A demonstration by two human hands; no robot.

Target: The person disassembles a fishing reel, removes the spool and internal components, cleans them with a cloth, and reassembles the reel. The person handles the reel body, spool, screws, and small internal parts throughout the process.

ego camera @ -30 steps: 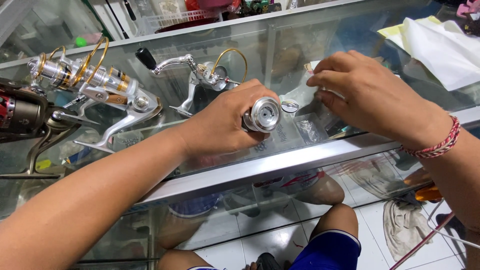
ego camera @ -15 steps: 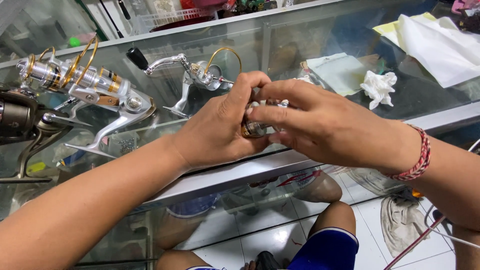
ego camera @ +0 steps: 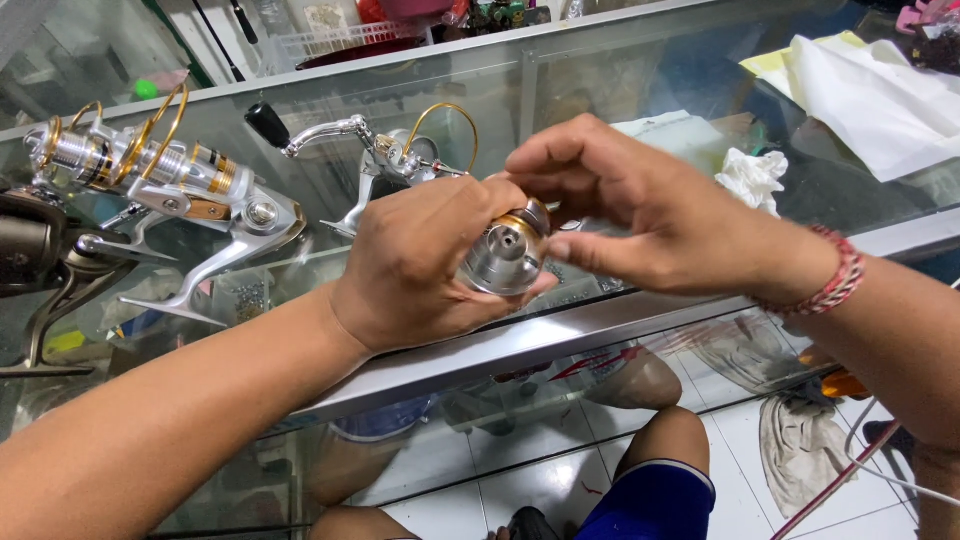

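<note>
I am cupping the silver spool [ego camera: 505,257] in my left hand [ego camera: 415,265], just above the glass table [ego camera: 560,330]. My right hand [ego camera: 640,215] is pinching its gold-trimmed top. Fitting step, I judge; next calls for steady, aligned fingers.

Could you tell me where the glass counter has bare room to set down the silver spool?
Free glass lies between the crumpled tissue and the white paper, and along the metal counter edge. The left side is crowded by the silver-gold reel and dark reel.
</note>
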